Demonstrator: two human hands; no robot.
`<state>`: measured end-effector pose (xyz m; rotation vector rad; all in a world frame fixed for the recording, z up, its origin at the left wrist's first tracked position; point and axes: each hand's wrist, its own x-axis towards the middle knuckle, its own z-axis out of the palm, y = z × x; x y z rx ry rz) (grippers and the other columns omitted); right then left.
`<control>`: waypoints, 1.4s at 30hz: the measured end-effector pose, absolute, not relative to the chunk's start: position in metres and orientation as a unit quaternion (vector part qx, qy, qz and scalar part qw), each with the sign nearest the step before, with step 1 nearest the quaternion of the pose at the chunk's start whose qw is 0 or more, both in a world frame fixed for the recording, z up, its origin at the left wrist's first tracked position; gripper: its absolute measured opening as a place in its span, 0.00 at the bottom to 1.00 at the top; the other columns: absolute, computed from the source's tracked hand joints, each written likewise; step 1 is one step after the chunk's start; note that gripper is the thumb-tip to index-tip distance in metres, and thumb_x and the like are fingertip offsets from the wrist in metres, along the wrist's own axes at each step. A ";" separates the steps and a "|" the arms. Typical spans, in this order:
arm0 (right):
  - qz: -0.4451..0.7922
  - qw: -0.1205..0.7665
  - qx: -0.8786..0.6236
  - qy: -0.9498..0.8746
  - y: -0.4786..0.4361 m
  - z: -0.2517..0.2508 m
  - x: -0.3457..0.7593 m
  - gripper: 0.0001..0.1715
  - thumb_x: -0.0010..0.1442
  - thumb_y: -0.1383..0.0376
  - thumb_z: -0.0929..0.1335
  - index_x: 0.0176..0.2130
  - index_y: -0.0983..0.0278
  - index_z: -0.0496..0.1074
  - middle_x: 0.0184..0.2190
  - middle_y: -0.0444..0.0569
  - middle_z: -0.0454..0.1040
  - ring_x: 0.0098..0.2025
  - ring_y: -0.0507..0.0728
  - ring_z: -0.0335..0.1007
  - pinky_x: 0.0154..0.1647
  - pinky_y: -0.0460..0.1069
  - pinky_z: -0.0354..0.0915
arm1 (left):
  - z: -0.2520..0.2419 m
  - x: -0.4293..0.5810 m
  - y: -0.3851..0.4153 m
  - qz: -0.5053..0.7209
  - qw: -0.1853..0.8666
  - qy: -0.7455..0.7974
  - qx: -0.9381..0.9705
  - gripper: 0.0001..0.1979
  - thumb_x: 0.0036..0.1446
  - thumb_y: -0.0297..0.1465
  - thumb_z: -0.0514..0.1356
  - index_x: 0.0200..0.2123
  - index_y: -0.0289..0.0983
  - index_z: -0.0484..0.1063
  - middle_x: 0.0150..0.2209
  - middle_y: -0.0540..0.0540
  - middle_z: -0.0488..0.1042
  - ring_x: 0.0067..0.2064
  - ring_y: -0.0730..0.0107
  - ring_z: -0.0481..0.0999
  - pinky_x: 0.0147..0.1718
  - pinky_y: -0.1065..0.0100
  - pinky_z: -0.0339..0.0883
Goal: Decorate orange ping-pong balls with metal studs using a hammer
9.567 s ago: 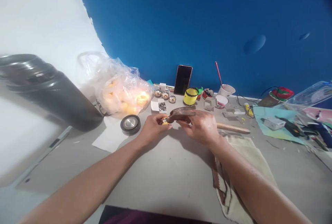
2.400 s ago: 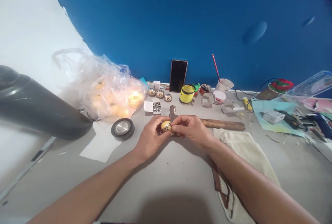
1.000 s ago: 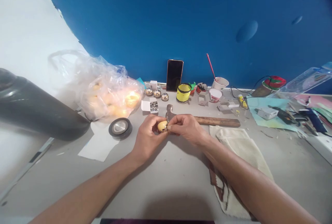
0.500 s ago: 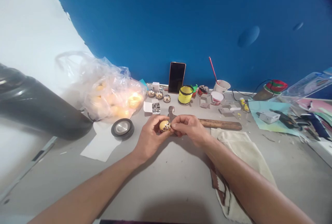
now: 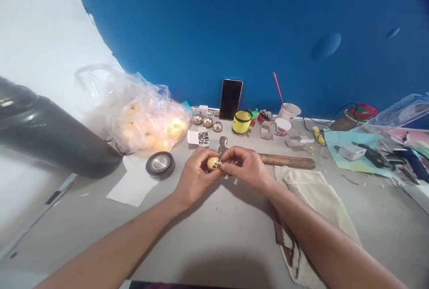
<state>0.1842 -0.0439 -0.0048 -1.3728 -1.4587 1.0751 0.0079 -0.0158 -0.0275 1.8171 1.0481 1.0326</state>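
My left hand [image 5: 196, 177] is closed around a small yellow ball [image 5: 212, 163], partly covered on its right side with shiny, mirror-like pieces. The fingers of my right hand [image 5: 244, 168] are pinched together against that decorated side; whatever is between the fingertips is too small to make out. Just behind my hands lies a hammer [image 5: 286, 160], its head partly hidden by my right hand. A small open white box [image 5: 193, 137] of shiny silver pieces [image 5: 203, 139] stands beyond my left hand. Several finished-looking mirrored balls [image 5: 207, 122] sit in a row behind the box.
At left are a large dark bottle [image 5: 56, 132], a plastic bag [image 5: 144, 119] of yellow balls and a round black lid [image 5: 160, 164] by white paper [image 5: 130, 186]. A phone [image 5: 231, 99] leans on the wall near a yellow cup [image 5: 241, 122]. A cream cloth [image 5: 311, 199] lies under my right forearm.
The view has shifted slightly, so the table items appear a little further right. Both hands stay at the ball, which seems slightly turned, and my right fingertips have shifted a little on it.
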 end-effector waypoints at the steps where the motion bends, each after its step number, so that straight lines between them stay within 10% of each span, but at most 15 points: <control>1: 0.421 0.425 -0.549 -0.584 -0.044 -0.005 0.184 0.03 0.51 0.65 0.72 0.30 0.63 0.76 0.27 0.43 0.76 0.27 0.51 0.67 0.29 0.46 0.63 | -0.028 0.007 -0.015 0.403 0.402 0.404 0.716 0.09 0.53 0.31 0.69 0.38 0.39 0.76 0.39 0.47 0.73 0.39 0.66 0.74 0.38 0.65 0.69; 18: 0.421 0.439 -0.522 -0.598 -0.042 -0.008 0.192 0.02 0.55 0.65 0.71 0.31 0.63 0.76 0.27 0.44 0.77 0.27 0.52 0.69 0.28 0.46 0.65 | -0.023 0.005 -0.013 0.428 0.443 0.375 0.693 0.12 0.50 0.31 0.71 0.40 0.39 0.79 0.39 0.45 0.75 0.40 0.64 0.75 0.38 0.64 0.71; 29: 0.133 0.455 -0.446 -0.759 -0.042 -0.016 0.194 0.08 0.62 0.69 0.66 0.35 0.61 0.77 0.34 0.51 0.79 0.35 0.56 0.73 0.40 0.51 0.67 | -0.023 0.005 -0.011 0.433 0.459 0.380 0.676 0.13 0.49 0.31 0.71 0.40 0.39 0.80 0.39 0.46 0.76 0.40 0.66 0.76 0.38 0.66 0.72; 42: 0.367 0.431 -0.561 -0.604 -0.043 -0.007 0.190 0.07 0.55 0.63 0.72 0.36 0.62 0.77 0.28 0.44 0.77 0.28 0.53 0.71 0.29 0.47 0.65 | -0.022 0.004 -0.013 0.415 0.529 0.360 0.647 0.17 0.53 0.33 0.70 0.46 0.38 0.77 0.42 0.44 0.79 0.43 0.63 0.79 0.44 0.61 0.75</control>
